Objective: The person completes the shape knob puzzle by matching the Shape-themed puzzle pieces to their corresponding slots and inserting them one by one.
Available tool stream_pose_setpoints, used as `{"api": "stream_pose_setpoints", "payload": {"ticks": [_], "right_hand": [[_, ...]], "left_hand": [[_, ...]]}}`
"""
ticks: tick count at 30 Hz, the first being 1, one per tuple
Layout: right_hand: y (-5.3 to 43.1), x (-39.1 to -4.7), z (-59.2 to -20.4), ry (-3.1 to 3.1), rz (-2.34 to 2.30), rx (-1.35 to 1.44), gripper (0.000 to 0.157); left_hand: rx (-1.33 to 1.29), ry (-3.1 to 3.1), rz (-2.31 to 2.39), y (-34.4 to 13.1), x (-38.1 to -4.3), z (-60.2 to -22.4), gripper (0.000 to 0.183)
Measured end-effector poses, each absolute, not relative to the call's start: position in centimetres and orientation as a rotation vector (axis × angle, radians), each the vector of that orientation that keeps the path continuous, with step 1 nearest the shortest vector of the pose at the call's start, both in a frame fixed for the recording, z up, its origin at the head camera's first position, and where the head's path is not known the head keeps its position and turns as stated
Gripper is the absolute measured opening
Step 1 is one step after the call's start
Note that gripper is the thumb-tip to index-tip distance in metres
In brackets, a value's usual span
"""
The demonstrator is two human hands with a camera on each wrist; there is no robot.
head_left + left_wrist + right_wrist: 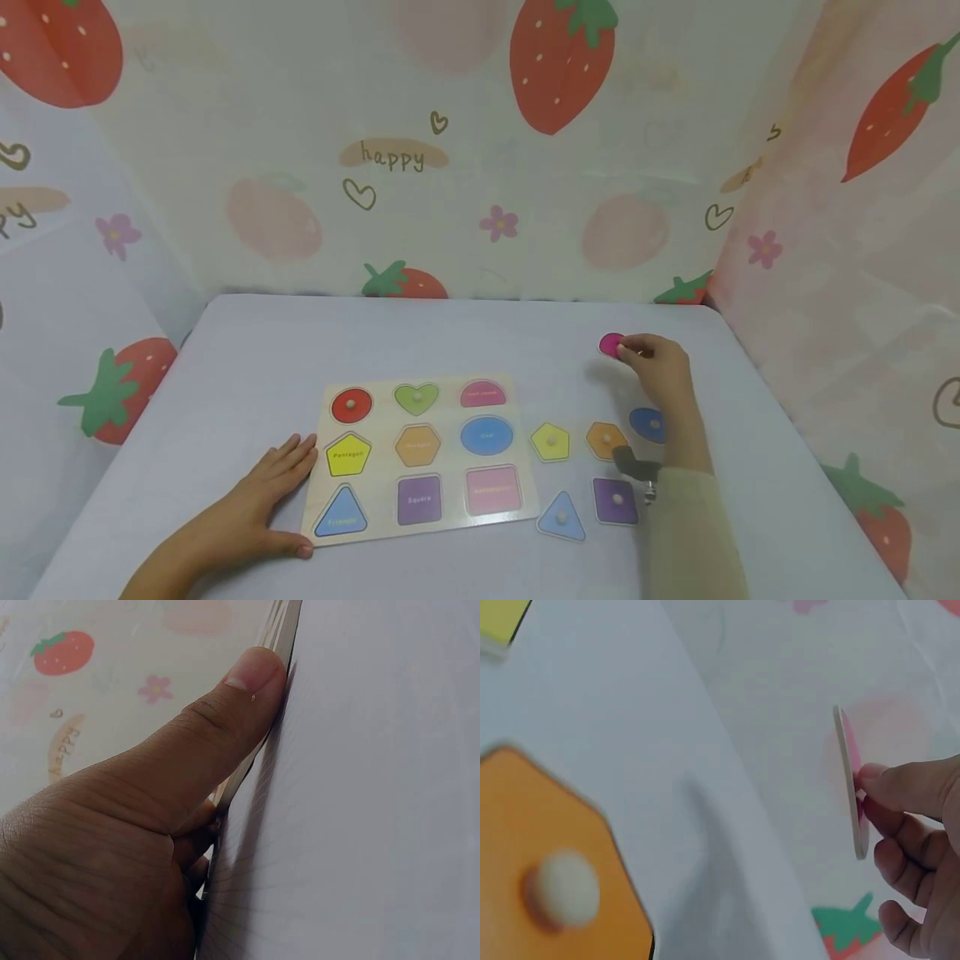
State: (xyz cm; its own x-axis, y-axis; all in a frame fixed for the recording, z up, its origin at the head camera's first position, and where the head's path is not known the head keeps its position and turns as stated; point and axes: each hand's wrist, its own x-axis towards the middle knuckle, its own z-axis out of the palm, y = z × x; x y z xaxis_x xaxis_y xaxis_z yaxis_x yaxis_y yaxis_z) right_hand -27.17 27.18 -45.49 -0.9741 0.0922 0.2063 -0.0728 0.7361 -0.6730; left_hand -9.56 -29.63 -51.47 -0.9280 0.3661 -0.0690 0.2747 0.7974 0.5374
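My right hand (660, 367) pinches a magenta puzzle piece (611, 344) above the table's far right part. In the right wrist view the magenta piece (850, 780) is seen edge-on, thumb and fingertip at its inner face. My left hand (262, 500) lies on the table with fingers extended, touching the left edge of a wooden shape board (375, 533). A red circle (351, 406) and a green heart (416, 399), both with knobs, sit in the board. Its other shapes show without knobs, several with printed names.
Right of the board lie knobbed pieces: a yellow pentagon (550, 442), an orange hexagon (604, 440), a blue oval (647, 424) partly behind my right arm, a light blue triangle (561, 517) and a purple square (615, 501). Strawberry-print cloth (465, 167) walls the table's back and sides.
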Motion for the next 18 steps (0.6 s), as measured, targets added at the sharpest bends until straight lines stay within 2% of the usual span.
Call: {"api": "stream_pose_setpoints", "payload": {"ticks": [9,18], "right_hand": [[22.4,-26.4,-42.6,-2.573,1.158,0.086,0.022],[17.8,-26.0,-42.6,-2.564,1.199,0.094,0.02]], "left_hand": [[0.548,2.823,0.797,-29.6,-9.6,-51.5,0.127],[0.516,2.813,0.801,-29.5,-9.6,-51.4,0.127]]}}
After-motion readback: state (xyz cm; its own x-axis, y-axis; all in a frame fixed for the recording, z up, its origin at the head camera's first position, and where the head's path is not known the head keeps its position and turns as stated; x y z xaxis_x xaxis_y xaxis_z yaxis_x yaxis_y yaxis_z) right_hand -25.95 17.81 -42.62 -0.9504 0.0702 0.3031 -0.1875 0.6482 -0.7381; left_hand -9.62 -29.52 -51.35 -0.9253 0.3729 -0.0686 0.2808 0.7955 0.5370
